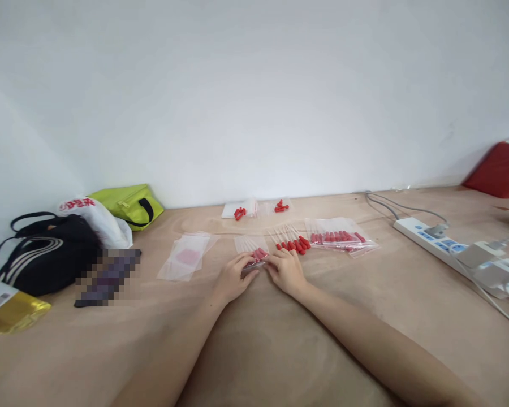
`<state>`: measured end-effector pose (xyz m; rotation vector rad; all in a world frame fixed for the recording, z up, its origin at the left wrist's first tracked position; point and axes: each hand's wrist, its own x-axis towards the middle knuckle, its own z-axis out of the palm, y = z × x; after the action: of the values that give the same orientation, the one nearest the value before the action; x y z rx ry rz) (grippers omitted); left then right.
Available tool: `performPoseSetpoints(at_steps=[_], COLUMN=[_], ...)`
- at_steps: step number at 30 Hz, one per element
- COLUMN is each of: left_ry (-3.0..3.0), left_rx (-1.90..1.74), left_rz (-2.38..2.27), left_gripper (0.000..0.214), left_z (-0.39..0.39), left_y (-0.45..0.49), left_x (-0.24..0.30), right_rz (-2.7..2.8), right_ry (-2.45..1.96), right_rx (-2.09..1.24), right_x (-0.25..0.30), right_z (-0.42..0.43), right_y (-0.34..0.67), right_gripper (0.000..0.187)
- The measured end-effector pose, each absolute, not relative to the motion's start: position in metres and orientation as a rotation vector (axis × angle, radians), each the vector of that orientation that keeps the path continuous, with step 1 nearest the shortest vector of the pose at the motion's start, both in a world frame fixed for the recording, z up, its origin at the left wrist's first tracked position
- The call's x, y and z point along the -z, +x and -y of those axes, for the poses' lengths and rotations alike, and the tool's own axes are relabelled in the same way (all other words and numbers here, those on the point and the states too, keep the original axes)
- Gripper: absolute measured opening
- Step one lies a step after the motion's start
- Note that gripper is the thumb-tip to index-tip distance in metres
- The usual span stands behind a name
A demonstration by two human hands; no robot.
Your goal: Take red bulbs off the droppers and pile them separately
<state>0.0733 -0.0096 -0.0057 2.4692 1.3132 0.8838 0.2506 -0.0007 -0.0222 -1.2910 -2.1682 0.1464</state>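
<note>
A small clear plastic bag (246,244) lies in front of me with several red-tipped thin sticks inside. My left hand (236,277) pinches its near left edge between thumb and fingers. At the near right edge, my right hand (287,272) is closed on the same bag, thumb toward the left hand. Just beyond the right hand, loose pale sticks with red tips (300,244) are fanned out on the table. Flat, translucent bags (185,255) overlap left of my hands. To the right is a pile of filled bags (339,237) with red-tipped sticks.
Small red pieces (240,213) and more red pieces (281,207) rest on plastic near the wall. A white power strip (428,240) with plugs and cables lies right. A black bag (46,254), lime-green bag (131,204) and gold package (19,311) stand left.
</note>
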Motion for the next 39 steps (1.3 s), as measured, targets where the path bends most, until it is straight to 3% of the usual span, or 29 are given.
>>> performPoseSetpoints(at_steps=[4, 11, 21, 27, 39], left_ry=[2.479, 2.355, 2.067, 2.022, 2.339], left_rx=[-0.932, -1.081, -1.118, -1.085, -1.063], left_rz=[-1.305, -1.275, -1.353, -1.342, -1.354], left_gripper=[0.016, 0.017, 0.007, 0.012, 0.018], left_z=[0.009, 0.007, 0.009, 0.01, 0.015], left_y=[0.072, 0.074, 0.074, 0.075, 0.085], left_x=[0.01, 0.013, 0.009, 0.01, 0.012], right_rz=[2.198, 2.172, 2.193, 2.18, 2.323], right_ry=[-1.321, -1.157, -0.977, -0.933, -0.905], right_rx=[0.054, 0.082, 0.073, 0.073, 0.064], right_x=[0.017, 0.021, 0.02, 0.02, 0.019], right_z=[0.0, -0.002, -0.001, -0.002, 0.003], right_y=[0.253, 0.256, 0.255, 0.254, 0.247], right_gripper=[0.017, 0.004, 0.012, 0.014, 0.012])
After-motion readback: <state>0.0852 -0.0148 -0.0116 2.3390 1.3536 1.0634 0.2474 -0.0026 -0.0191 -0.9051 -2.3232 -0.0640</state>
